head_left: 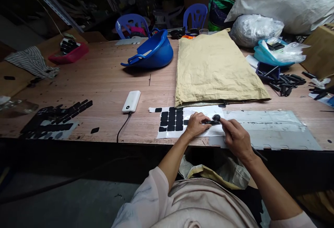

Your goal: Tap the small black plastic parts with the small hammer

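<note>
Near the table's front edge, my left hand [197, 125] is closed, its fingertips pinching a slim black piece [213, 122] over a white sheet [194, 111]. My right hand [237, 138] grips a dark stick-like tool [259, 154], whose shaft sticks out behind the wrist. At the right fingertips a round black knob [216, 117] sits just above the slim piece; whether it belongs to the tool I cannot tell. Rows of black rounded-square stickers [171, 118] cover the sheet's left part, beside my left hand. A clear plastic sheet [271, 127] lies under and right of my right hand.
Behind the hands lies a flat tan sack [219, 68]. A tilted blue basin [159, 52] and a cabled white power bank [132, 101] are to the left. Black handle-like parts [288, 82] heap at right, near a teal basin [271, 56]. Black strips [57, 116] lie far left.
</note>
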The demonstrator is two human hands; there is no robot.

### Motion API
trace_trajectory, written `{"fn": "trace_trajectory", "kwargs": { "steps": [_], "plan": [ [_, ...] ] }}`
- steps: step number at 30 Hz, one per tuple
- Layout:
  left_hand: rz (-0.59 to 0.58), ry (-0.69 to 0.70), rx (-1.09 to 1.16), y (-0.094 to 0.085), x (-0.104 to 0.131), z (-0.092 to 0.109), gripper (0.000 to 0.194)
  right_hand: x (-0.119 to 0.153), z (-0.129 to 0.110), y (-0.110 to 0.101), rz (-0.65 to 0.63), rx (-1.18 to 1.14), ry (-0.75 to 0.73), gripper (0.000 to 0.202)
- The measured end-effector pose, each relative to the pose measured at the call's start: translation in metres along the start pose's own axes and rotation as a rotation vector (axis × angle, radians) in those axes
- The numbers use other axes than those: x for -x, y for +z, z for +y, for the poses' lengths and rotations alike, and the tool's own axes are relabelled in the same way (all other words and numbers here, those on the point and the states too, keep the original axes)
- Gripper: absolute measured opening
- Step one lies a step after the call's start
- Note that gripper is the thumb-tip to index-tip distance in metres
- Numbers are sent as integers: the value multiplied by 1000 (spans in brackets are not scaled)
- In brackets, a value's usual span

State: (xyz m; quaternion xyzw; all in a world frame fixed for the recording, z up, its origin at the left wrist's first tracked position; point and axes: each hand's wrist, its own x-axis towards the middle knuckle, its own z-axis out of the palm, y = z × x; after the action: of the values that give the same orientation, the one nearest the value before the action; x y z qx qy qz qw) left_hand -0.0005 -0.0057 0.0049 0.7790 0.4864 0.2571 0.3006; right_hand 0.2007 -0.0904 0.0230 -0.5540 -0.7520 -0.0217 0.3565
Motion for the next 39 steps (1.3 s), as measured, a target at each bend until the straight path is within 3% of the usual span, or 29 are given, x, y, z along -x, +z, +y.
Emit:
{"fn": "trace_trajectory", "kwargs": {
  "steps": [3,7,11,15,20,24,28,30,32,35,39],
  "plan": [
    [2,-2,-6,0,0,0,15,1,1,-2,28,-24,27,48],
    [0,-22,-10,1,-1,0,17,6,0,-2,-40,37,52,44],
    [-2,-22,-14,-1,-1,2,16,1,9,-9,28,41,82,42],
    [1,-17,-40,-2,2,6,15,-11,46,-23,63,221,140,36],
    [-7,-12,-85,0,-1,6,18,-11,105,-25,-48,434,228,32],
    [-20,19,-124,-2,-1,8,15,-5,121,-17,-41,517,250,32],
    [1,277,-157,0,38,15,21,-4,116,-14,-30,535,238,31],
    [-79,439,-164,8,75,15,29,-4,113,-14,-34,540,238,32],
    [-207,502,-172,18,111,10,33,-5,112,-14,-39,548,245,32],
    [-301,272,-244,32,148,-2,25,-6,112,-14,-46,548,256,32],
    [-350,-88,-318,36,157,-4,16,-6,113,-14,-47,536,259,33]
  ]
}}
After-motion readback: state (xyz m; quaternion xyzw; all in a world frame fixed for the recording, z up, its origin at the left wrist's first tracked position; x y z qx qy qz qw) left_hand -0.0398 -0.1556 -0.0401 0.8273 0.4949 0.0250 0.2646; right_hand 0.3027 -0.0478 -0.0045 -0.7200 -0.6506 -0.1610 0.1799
